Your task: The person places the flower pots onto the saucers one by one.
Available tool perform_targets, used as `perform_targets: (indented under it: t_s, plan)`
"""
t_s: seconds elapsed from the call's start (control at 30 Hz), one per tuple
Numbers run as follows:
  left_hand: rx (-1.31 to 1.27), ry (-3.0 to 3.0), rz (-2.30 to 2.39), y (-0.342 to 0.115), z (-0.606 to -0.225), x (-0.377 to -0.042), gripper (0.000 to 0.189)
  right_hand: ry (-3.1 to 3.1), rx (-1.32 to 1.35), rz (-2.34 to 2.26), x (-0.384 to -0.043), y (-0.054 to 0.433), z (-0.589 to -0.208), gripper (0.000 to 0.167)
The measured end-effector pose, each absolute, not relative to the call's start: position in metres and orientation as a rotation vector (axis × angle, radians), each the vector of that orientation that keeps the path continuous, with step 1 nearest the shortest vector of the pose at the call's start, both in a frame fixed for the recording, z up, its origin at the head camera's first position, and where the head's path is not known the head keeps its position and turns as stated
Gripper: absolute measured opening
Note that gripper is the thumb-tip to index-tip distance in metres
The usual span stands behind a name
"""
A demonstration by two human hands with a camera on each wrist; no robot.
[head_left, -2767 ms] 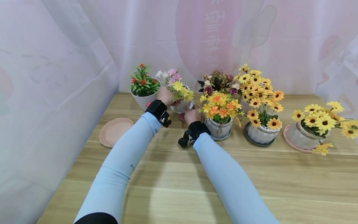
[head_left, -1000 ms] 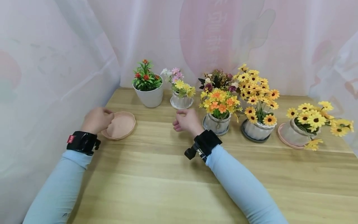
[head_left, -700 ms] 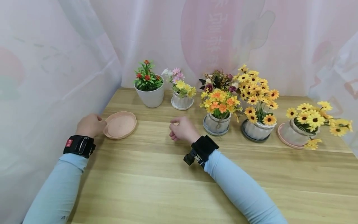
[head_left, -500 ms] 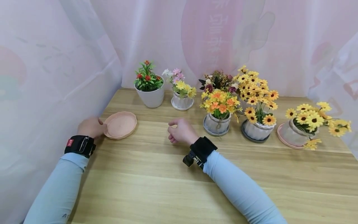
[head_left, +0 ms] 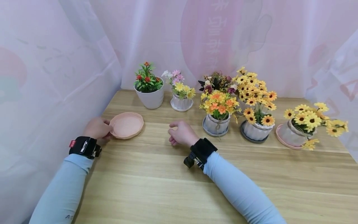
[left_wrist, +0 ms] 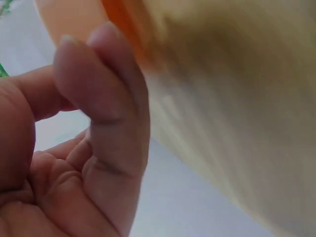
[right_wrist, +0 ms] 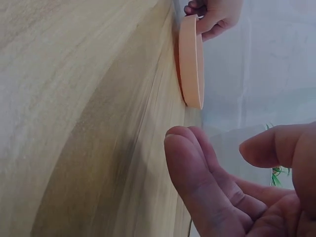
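Observation:
A pink plant saucer [head_left: 127,125] with a scalloped rim is at the left of the wooden table. My left hand [head_left: 96,128] pinches its near-left rim between thumb and fingers. From the right wrist view, the saucer [right_wrist: 188,64] shows edge-on, close over the wood, with a shadow along its underside. The left wrist view has the curled fingers [left_wrist: 111,98] up close and part of the saucer behind them. My right hand [head_left: 183,133] hovers over the middle of the table, holding nothing, fingers loosely bent and thumb apart.
Behind the hands stand a white pot with red flowers [head_left: 149,97] and a small pot of pink and yellow flowers [head_left: 181,101]. Several more flower pots on saucers fill the right side, including an orange-flowered one [head_left: 218,125]. Printed cloth [head_left: 153,37] hangs behind and at the sides.
Both hands have left the pot of pink and yellow flowers. My left hand went to the pink saucer, took its rim and shifted it slightly right. The right hand drew back toward me.

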State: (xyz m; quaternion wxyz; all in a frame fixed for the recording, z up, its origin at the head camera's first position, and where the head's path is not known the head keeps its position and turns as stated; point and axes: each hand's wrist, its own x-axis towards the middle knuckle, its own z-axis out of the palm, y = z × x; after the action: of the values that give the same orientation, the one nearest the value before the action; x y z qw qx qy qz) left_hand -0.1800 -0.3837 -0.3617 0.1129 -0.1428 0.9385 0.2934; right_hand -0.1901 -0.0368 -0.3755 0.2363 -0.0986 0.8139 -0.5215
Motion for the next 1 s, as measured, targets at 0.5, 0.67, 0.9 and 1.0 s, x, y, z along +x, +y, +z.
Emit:
perform_targets:
  t_s: [0.5,0.67,0.9,1.0]
  plan:
    - [-0.052,2.777,1.075,-0.278,-0.36,-0.216,0.032,2.205,-0.123,-1.585,-0.199,0.002,-0.386,0.048]
    - [-0.021,2.751,1.081,-0.255,-0.363,-0.224,0.031,2.206,-0.075,-1.643,-0.202,0.01,-0.389,0.047]
    - [-0.021,2.719,1.039,-0.235,-0.37,-0.231,0.031,2.181,-0.012,-1.68,-0.207,0.016,-0.394,0.047]
    - [-0.014,2.714,1.008,-0.229,-0.373,-0.233,0.031,2.163,0.007,-1.682,-0.208,0.018,-0.396,0.05]
